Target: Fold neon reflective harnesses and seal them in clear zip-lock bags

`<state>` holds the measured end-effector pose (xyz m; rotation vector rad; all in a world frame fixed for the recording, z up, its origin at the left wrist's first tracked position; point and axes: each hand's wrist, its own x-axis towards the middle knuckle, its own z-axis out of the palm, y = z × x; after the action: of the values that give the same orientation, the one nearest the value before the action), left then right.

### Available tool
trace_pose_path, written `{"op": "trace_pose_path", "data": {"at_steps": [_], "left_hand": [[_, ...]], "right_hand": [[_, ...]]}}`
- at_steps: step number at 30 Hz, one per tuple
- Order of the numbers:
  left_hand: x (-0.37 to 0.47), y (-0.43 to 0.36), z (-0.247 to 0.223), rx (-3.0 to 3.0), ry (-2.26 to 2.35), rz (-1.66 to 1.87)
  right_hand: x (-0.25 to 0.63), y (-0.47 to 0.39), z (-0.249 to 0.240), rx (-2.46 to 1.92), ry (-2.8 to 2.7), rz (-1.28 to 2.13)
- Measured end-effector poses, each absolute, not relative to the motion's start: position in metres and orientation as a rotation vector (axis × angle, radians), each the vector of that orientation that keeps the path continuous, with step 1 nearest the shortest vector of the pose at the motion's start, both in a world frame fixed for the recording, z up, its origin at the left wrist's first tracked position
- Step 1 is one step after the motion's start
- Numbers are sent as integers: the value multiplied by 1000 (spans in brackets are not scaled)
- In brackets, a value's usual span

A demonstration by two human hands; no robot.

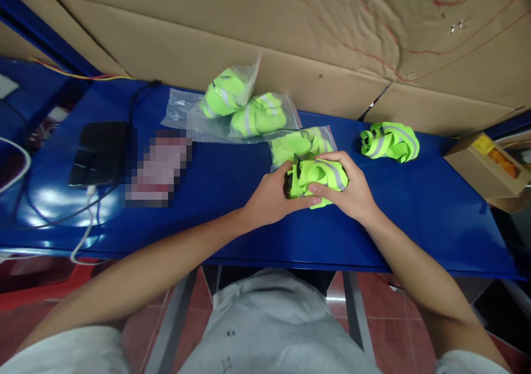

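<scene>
Between my two hands is a bundled neon-yellow reflective vest with grey stripes and black parts on its left end. My left hand grips its left side, and my right hand wraps round its right side with the thumb across the front. Just behind it, partly hidden by my hands, lies a bagged yellow bundle. Farther back are two more such bundles in clear zip bags, an upper one and a lower one. To the right rests an unbagged rolled yellow bundle.
A black box-like device with a white cable sits on the blue table at left, beside a pixelated rectangular object. Cardboard lines the back. An open cardboard box stands at the right end.
</scene>
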<state>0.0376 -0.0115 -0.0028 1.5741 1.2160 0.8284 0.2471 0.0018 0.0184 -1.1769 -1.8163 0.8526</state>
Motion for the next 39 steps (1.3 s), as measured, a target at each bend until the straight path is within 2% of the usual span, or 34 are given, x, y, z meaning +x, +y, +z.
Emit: {"op": "trace_pose_path", "data": {"at_steps": [11,17,23,25,28,31,34,39], "left_hand": [[38,-14,-14,1395,1025,860],[37,-18,-5,1407,1032,914],[34,-14,13,1501,830,1027],[22,-3,21,1690,945,1162],[-15,19,30,2094,1539,1210],[-61,33,31,2316,2084,614],[-89,36,27,2307,2146,373],[-84,39,28,2282,2238,473]], "right_hand": [[250,5,21,-1212,-1817,1112],[249,1,25,-1198,-1673,1048],[258,3,23,-1092,-1442,1109],[262,6,22,-1070,-1310,1127],[266,11,19,-1095,-1280,1085],[261,10,16,-1143,-1445,1020],[249,2,11,-1139,-1643,970],[232,-7,1,-1103,-1803,975]]}}
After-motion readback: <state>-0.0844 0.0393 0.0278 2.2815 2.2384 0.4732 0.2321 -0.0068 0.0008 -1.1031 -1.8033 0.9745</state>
